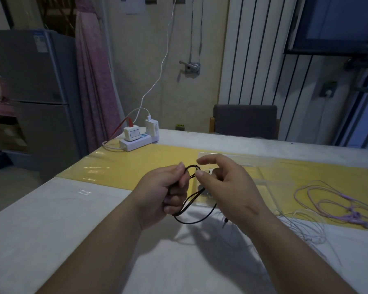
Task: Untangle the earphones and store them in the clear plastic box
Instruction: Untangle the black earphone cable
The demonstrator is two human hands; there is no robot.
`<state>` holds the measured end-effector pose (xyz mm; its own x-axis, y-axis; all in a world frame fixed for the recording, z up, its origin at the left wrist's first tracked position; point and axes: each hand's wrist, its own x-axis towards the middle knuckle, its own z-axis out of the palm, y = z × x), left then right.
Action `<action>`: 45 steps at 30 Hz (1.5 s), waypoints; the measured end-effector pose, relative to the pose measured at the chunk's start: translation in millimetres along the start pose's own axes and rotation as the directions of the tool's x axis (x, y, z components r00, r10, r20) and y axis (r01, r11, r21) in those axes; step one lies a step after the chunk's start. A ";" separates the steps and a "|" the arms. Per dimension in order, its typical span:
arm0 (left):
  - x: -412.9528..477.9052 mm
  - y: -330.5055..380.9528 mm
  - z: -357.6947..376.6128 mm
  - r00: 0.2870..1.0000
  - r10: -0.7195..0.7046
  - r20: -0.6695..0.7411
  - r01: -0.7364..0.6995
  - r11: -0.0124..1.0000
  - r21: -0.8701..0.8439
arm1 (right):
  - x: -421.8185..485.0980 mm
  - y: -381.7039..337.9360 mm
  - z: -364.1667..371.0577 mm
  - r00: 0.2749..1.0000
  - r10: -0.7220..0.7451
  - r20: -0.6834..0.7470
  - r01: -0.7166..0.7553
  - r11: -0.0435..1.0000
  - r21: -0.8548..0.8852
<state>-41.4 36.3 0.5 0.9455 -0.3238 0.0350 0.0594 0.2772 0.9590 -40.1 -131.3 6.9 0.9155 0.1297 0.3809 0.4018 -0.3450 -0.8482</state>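
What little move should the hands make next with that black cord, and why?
Probably the right hand should tease one strand out of the bunched loops while the left hand holds firm. The black earphones are bunched in small loops between both hands' fingertips, with longer loops hanging below, so they look too tangled for the clear plastic box behind.

My white table (51, 219) carries a yellow strip (125, 166) across the frame's middle. A power strip (136, 143) lies left of centre. The clear plastic box (268, 177) lies at centre, pink earphones (327, 200) and white earphones (306, 228) at right.
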 end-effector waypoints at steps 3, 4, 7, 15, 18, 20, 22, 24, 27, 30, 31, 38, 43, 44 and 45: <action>-0.9 1.4 2.4 1.000 -0.020 0.023 0.020 1.000 0.006 | 0.3 -3.0 -0.3 1.000 -0.021 0.005 0.021 0.999 -0.025; -1.1 1.9 3.1 0.999 -0.026 0.032 0.027 1.000 -0.003 | 0.8 -2.8 -0.4 1.000 -0.022 0.002 0.022 0.999 -0.034; -1.8 1.3 4.5 0.997 0.008 0.077 -0.003 0.998 -0.063 | 1.2 -2.9 -0.4 1.000 0.018 0.004 -0.018 1.000 0.021; 6.0 -1.1 -2.9 0.965 0.255 -0.060 -0.261 0.949 -0.175 | 2.3 -15.5 -14.3 0.969 0.212 0.124 -0.244 0.782 0.573; 8.1 -1.2 -6.6 0.945 0.291 -0.152 -0.289 0.957 0.034 | 2.0 -16.1 -13.7 0.943 0.251 0.216 -0.330 0.642 0.692; 7.8 -0.8 -6.8 0.940 0.277 -0.200 -0.250 0.956 0.151 | 2.4 -15.9 -13.2 0.930 0.277 0.243 -0.365 0.601 0.711; 7.6 -1.3 -5.1 0.952 0.221 -0.212 -0.193 0.970 0.145 | 2.2 -13.5 -9.4 0.915 0.350 0.203 -0.398 0.690 0.605; 8.4 -2.6 -2.9 0.957 0.194 -0.216 -0.168 0.977 0.130 | 0.8 -8.5 -3.3 0.907 0.401 0.125 -0.411 0.786 0.462; 9.5 -5.7 -6.4 0.963 0.143 -0.229 -0.122 0.987 0.104 | 0.1 -2.2 5.8 0.910 0.410 0.065 -0.398 0.818 0.416; 12.2 -7.8 -16.6 0.964 0.071 -0.257 -0.066 0.997 0.027 | -2.6 4.2 16.4 0.914 0.400 0.068 -0.390 0.817 0.426; 13.5 -9.1 -19.9 0.955 0.062 -0.289 -0.058 0.998 0.024 | -5.0 6.5 21.0 0.910 0.405 0.083 -0.400 0.813 0.424; 21.0 -21.5 -32.0 0.898 0.069 -0.435 -0.001 0.988 0.156 | -12.8 12.7 37.1 0.896 0.443 0.037 -0.443 0.885 0.145; 22.8 -29.8 -27.7 0.885 0.119 -0.451 0.026 0.953 0.302 | -28.7 11.8 38.4 0.946 0.322 -0.034 -0.324 0.945 -0.051; 22.3 -32.1 -27.2 0.887 0.126 -0.445 0.033 0.942 0.333 | -33.0 11.5 37.7 0.957 0.286 -0.039 -0.288 0.953 -0.094; 21.9 -34.4 -23.7 0.892 0.130 -0.433 0.042 0.930 0.365 | -39.0 9.9 34.0 0.967 0.253 -0.042 -0.256 0.954 -0.158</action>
<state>-15.1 41.1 -38.4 0.9897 0.1394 0.0338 -0.0220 -0.0855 0.9961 -71.1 -108.2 -28.9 0.9855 -0.0009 0.1694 0.1454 -0.5092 -0.8483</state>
